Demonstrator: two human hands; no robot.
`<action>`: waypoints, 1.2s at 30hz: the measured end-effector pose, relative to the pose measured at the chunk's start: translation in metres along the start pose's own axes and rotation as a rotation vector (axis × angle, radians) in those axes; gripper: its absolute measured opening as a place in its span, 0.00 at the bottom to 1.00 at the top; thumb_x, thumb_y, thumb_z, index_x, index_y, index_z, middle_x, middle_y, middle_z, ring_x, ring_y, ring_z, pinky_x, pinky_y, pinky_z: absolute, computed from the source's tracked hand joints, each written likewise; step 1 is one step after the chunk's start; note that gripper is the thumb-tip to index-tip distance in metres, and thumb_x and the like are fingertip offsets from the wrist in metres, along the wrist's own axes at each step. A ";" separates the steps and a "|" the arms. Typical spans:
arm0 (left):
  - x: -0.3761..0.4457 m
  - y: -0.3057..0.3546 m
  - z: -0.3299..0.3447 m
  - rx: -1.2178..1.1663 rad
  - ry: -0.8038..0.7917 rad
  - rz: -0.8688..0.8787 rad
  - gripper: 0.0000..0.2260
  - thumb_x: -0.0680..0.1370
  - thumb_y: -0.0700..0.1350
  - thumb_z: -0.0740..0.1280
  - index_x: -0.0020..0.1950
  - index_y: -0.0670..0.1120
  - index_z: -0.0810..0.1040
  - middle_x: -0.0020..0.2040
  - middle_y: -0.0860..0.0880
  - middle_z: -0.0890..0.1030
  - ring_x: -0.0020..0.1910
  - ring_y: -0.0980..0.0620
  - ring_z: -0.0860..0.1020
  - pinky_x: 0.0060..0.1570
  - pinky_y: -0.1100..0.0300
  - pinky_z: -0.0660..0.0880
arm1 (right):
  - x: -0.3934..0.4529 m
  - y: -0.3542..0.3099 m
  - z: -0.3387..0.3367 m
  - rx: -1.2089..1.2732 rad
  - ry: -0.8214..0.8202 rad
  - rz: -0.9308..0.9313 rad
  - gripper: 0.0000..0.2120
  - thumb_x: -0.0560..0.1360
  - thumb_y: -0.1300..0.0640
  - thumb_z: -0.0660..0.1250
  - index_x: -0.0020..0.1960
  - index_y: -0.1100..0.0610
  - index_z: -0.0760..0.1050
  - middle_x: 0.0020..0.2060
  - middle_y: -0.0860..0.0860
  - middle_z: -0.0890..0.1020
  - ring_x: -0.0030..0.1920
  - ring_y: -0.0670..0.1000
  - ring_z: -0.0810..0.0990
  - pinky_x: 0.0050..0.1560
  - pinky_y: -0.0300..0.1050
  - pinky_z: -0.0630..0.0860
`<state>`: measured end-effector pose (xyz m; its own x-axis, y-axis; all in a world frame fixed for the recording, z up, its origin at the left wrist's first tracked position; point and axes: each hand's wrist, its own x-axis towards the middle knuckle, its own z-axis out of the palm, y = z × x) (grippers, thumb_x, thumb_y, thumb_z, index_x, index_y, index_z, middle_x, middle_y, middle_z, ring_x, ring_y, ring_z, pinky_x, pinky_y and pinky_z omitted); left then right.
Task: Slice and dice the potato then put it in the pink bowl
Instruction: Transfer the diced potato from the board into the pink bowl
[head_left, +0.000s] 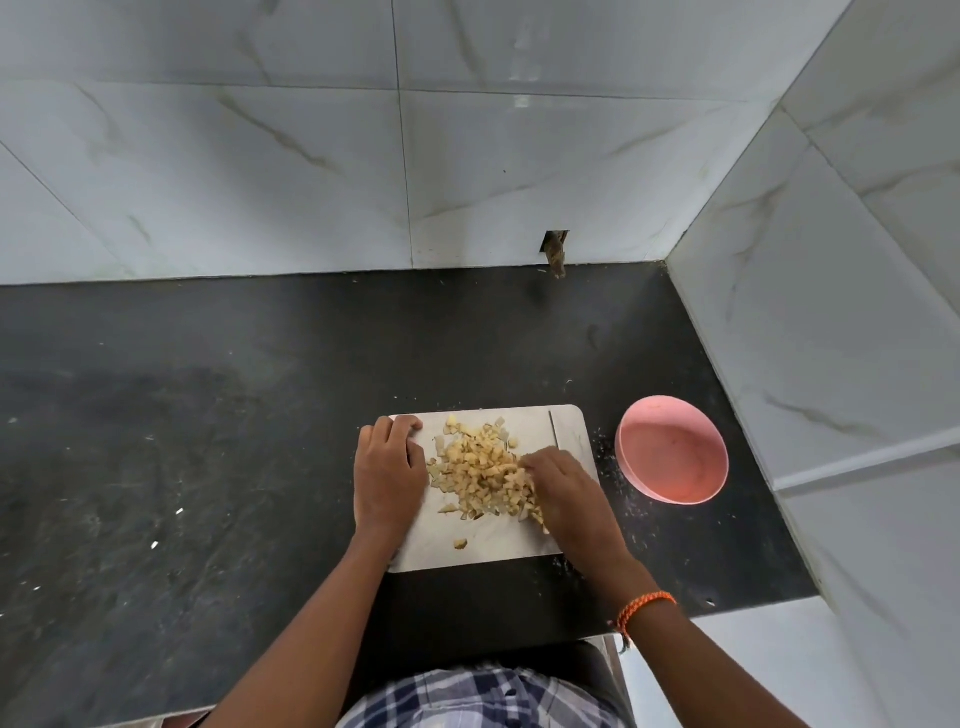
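A heap of diced potato (483, 475) lies on a white cutting board (498, 548) on the dark counter. My left hand (388, 470) lies along the board's left edge, its fingers curled over the far left corner. My right hand (563, 491) sits at the right side of the heap, touching the pieces. It grips a knife (554, 428) whose thin blade stands edge-up and points away from me; the handle is hidden in the hand. The pink bowl (673, 456) stands to the right of the board with nothing in it.
The black counter (208, 415) stretches wide to the left of the board. Tiled walls close it off at the back and right, just beyond the bowl. Small crumbs dot the counter between the board and the bowl. One stray potato piece (460, 544) lies near the board's front.
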<state>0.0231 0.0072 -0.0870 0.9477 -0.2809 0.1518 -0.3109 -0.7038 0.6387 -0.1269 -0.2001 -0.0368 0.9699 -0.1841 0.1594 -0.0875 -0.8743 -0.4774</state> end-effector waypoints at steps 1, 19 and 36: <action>0.000 0.000 0.001 0.016 0.003 0.000 0.11 0.81 0.37 0.66 0.61 0.48 0.79 0.53 0.54 0.77 0.51 0.53 0.70 0.50 0.54 0.77 | -0.004 0.000 -0.002 0.097 0.032 0.134 0.09 0.82 0.64 0.65 0.60 0.55 0.78 0.54 0.49 0.80 0.52 0.45 0.78 0.49 0.42 0.79; -0.002 0.012 0.007 0.132 0.028 -0.045 0.10 0.80 0.38 0.64 0.58 0.49 0.75 0.51 0.53 0.76 0.48 0.51 0.70 0.49 0.52 0.73 | -0.018 -0.042 0.017 0.098 -0.027 0.608 0.21 0.77 0.56 0.73 0.68 0.53 0.72 0.62 0.49 0.72 0.59 0.50 0.78 0.59 0.46 0.79; -0.001 0.013 0.005 0.097 0.021 -0.061 0.11 0.79 0.38 0.65 0.57 0.51 0.76 0.51 0.55 0.76 0.48 0.52 0.70 0.50 0.53 0.74 | 0.033 -0.058 0.008 0.134 0.032 0.308 0.14 0.81 0.59 0.68 0.66 0.55 0.79 0.58 0.48 0.81 0.56 0.45 0.79 0.56 0.26 0.70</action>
<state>0.0178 -0.0046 -0.0829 0.9661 -0.2225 0.1310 -0.2570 -0.7794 0.5714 -0.0882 -0.1516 -0.0106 0.8947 -0.4464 0.0155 -0.3430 -0.7089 -0.6163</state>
